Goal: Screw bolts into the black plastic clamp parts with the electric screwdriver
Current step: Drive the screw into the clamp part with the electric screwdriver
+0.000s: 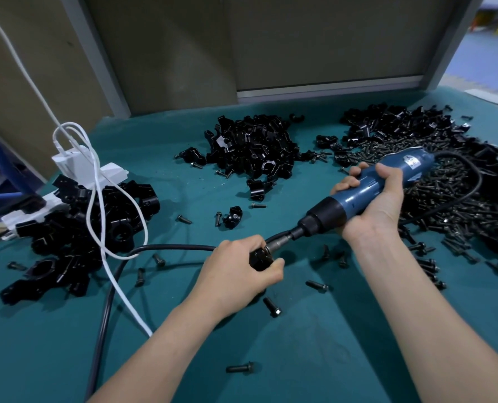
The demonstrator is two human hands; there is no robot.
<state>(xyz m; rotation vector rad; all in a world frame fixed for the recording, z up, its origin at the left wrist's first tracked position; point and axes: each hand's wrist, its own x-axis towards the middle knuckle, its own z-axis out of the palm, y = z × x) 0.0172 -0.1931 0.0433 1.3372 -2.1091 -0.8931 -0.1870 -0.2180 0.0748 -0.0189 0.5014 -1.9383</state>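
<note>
The left grip (236, 274) curls round a black clamp part (260, 260), steadying it right at the tip of the electric screwdriver (355, 197). The right grip (377, 205) wraps the screwdriver's body, probably to drive straight. Spare bolts (445, 205) heap on the bench (183, 359) behind the screwdriver.

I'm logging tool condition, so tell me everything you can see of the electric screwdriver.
The electric screwdriver has a blue, plastic-looking body, a black collar and a metal bit shaft. It is tilted, nose down-left. The right hand grips its body; a black cable leaves its rear. Its tip meets a black clamp part held by the left hand. Its label is too blurred to read.
</note>
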